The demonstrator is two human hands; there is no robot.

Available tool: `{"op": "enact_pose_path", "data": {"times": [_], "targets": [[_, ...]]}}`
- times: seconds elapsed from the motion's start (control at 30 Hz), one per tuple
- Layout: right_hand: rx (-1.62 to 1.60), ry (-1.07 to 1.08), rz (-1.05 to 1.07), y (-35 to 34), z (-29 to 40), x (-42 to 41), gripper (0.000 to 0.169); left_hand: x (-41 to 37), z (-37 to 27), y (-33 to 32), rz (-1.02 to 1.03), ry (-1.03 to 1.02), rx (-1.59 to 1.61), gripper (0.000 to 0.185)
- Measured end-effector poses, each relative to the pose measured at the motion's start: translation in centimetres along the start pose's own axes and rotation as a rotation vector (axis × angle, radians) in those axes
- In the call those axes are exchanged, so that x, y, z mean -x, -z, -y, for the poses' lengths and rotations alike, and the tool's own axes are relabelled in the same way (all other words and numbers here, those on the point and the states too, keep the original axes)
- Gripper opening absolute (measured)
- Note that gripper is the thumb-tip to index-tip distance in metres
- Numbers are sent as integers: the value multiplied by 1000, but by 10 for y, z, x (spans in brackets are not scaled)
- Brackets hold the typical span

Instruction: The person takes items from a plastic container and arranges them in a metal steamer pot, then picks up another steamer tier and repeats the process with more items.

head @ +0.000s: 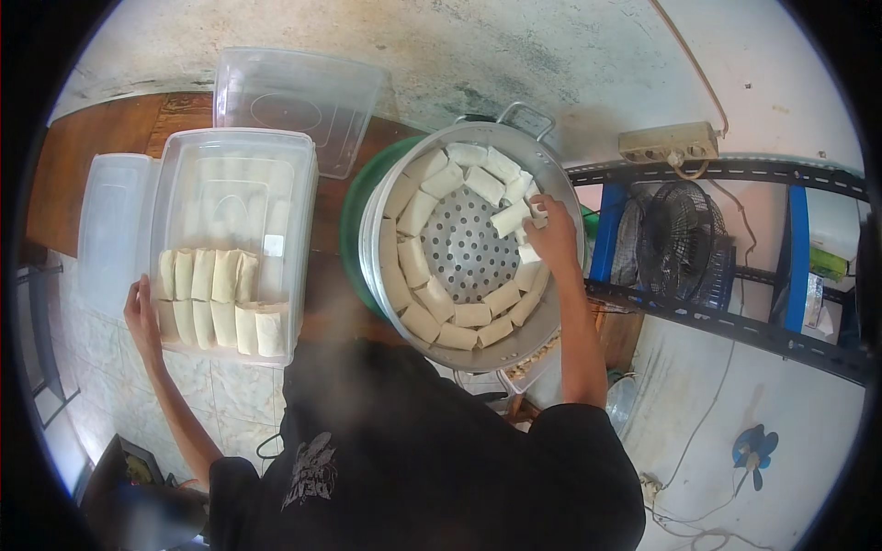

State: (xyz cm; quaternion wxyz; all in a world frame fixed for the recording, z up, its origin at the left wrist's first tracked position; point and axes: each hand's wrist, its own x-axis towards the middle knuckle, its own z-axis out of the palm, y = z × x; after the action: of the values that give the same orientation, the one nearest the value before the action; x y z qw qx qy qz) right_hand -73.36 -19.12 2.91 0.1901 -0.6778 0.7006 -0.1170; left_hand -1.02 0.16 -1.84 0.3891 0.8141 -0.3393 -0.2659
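Observation:
My right hand (pixel 553 231) reaches into a round metal steamer pot (pixel 566 303), its fingers on the pale rolls at the right side. Whether it grips one is hard to tell. Wrapped rolls (pixel 413 262) line the wall of the pot in rings around its perforated metal base (pixel 468 241). My left hand (pixel 142 320) rests at the left edge of a clear plastic container (pixel 303 206). Two rows of pale rolls (pixel 204 275) lie at the near end of that container, and more shapes show faintly under a translucent cover.
A clear plastic box (pixel 296 82) leans by the wall, and a translucent lid (pixel 114 220) lies at the left of the wooden table (pixel 117 131). A green basin (pixel 358 227) sits beside the pot. At right stand a metal shelf (pixel 723 324) and a fan (pixel 679 234).

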Motion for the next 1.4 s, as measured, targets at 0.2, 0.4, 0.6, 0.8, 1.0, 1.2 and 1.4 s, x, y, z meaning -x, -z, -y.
{"op": "enact_pose_path", "data": {"times": [0.2,0.4,0.6,0.8,1.0,1.2,1.4], "targets": [[194,157,-47,-18,15,16,51,0,4,3,-12,-36,-45,52],[228,33,-11,-22,10,15,57,0,1,2,-8,-29,6,53],[85,77,-67,-21,5,12,59,4,0,0,-56,-13,5,50],[231,-44,21,-7,-3,36,50,3,0,-2,-65,-42,6,50],[301,-114,-46,-18,-10,41,45,1,7,0,-91,-59,-12,49],[-277,-419,-63,18,-11,33,37,0,10,-1,-102,-150,-19,47],[-762,-530,572,7,15,31,35,-3,25,1,-130,-213,-20,51]]}}
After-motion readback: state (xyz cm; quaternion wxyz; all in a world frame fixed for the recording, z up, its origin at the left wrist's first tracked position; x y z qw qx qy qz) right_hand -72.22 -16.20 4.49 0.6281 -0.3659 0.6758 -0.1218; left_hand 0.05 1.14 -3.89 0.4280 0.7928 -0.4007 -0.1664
